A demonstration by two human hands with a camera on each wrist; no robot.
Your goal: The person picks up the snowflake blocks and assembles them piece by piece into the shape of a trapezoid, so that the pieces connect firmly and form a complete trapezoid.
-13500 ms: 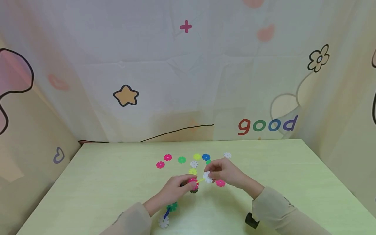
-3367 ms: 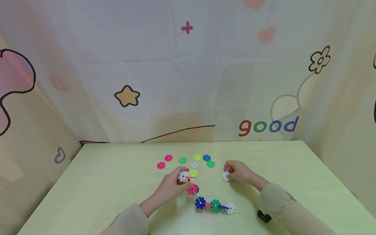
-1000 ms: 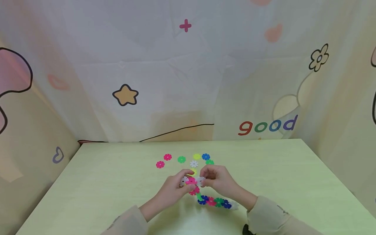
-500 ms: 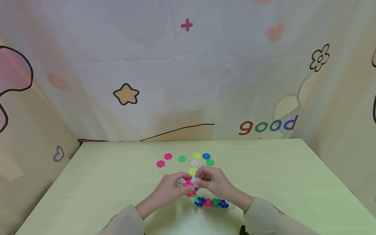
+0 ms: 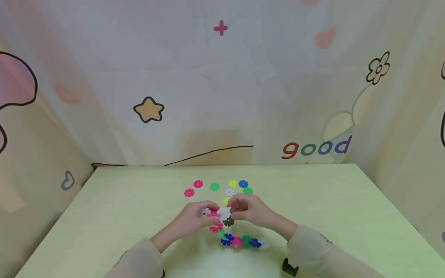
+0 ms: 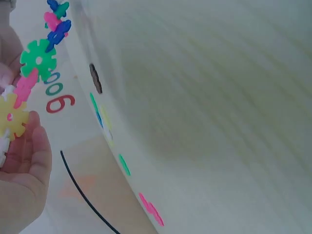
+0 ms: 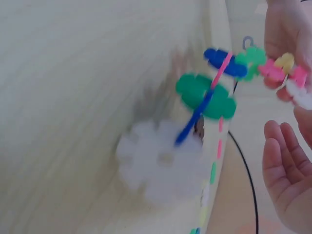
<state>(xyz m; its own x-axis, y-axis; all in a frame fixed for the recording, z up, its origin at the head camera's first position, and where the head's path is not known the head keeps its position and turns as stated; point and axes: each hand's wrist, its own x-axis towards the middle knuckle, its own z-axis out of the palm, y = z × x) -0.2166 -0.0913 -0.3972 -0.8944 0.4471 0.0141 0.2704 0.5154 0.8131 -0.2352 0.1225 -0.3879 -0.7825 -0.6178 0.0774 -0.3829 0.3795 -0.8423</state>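
In the head view, above the table (image 5: 333,208), the left hand (image 5: 189,219) pinches the disc chain (image 5: 237,241); the right hand (image 5: 255,211) pinches a white disc (image 5: 224,214) against it. Loose discs (image 5: 214,187) lie beyond. In the left wrist view, a yellow disc (image 6: 11,116) fronts the left fingers. In the right wrist view, the chain's end disc (image 7: 158,161) looks blurred.

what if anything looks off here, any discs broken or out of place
Nothing stands out. The loose discs lie flat on the table, and the chain of linked discs in the left hand shows no visible break, though part of it is hidden.
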